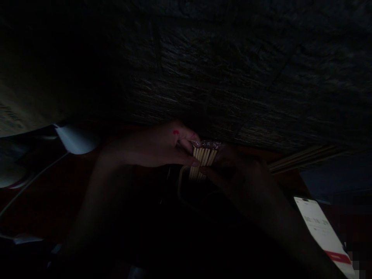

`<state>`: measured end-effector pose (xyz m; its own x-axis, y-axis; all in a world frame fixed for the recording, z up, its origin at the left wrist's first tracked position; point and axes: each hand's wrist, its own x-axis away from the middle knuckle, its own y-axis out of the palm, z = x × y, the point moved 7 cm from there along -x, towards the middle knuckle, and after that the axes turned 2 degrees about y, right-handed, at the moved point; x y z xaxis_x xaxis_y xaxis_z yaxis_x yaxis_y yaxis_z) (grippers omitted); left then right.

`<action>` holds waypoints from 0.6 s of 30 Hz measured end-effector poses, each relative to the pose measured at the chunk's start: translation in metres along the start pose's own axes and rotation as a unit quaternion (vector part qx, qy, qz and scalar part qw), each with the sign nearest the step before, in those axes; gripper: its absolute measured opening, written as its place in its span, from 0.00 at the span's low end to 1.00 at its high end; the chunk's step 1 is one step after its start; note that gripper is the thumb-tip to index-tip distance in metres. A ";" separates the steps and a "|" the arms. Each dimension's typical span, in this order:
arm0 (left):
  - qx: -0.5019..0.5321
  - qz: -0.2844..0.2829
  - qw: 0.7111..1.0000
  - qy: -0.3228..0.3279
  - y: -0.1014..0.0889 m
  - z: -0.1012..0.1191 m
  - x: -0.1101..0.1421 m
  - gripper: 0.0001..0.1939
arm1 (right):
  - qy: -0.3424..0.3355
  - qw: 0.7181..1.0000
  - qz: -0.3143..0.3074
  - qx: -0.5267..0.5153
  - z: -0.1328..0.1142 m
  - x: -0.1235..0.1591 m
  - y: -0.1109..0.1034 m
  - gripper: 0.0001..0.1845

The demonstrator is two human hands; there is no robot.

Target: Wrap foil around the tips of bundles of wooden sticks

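Note:
In the dim light a bundle of thin pale wooden sticks stands between my two hands, side by side in a row. Clear shiny plastic covers their upper ends. My left hand grips the bundle from the left, thumb and fingers closed at its edge. From the right, my right hand is closed against the sticks, with fingertips at the lower front and others behind the plastic. Deep shadow hides much of that hand. A pale cord curves just below the bundle; whether it is attached I cannot tell.
A dark brick-patterned wall rises behind the hands. More long sticks lie to the right. A lit phone is at lower right. On the left are a white cone-shaped object and a thin white cable.

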<state>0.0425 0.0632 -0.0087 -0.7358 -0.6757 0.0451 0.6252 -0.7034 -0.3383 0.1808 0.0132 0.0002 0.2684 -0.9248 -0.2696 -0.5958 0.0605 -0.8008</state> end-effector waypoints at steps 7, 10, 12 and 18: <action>-0.001 0.000 1.000 0.021 0.003 0.009 0.002 0.09 | -0.010 1.000 0.014 -0.010 -0.001 0.002 -0.003 0.17; -0.017 0.013 0.999 0.029 0.004 0.012 0.002 0.08 | 0.005 1.000 0.014 0.000 0.000 0.003 -0.004 0.17; -0.029 0.021 0.999 0.032 0.004 0.014 0.003 0.07 | 0.010 1.000 0.015 0.001 0.000 0.003 -0.005 0.18; -0.051 0.028 0.998 0.028 0.006 0.015 0.003 0.06 | -0.009 1.000 0.019 0.007 -0.001 0.002 -0.006 0.18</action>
<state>0.0476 0.0536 0.0040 -0.7156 -0.6979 -0.0283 0.6380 -0.6365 -0.4334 0.1846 0.0109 0.0051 0.2585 -0.9151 -0.3096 -0.5953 0.1015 -0.7971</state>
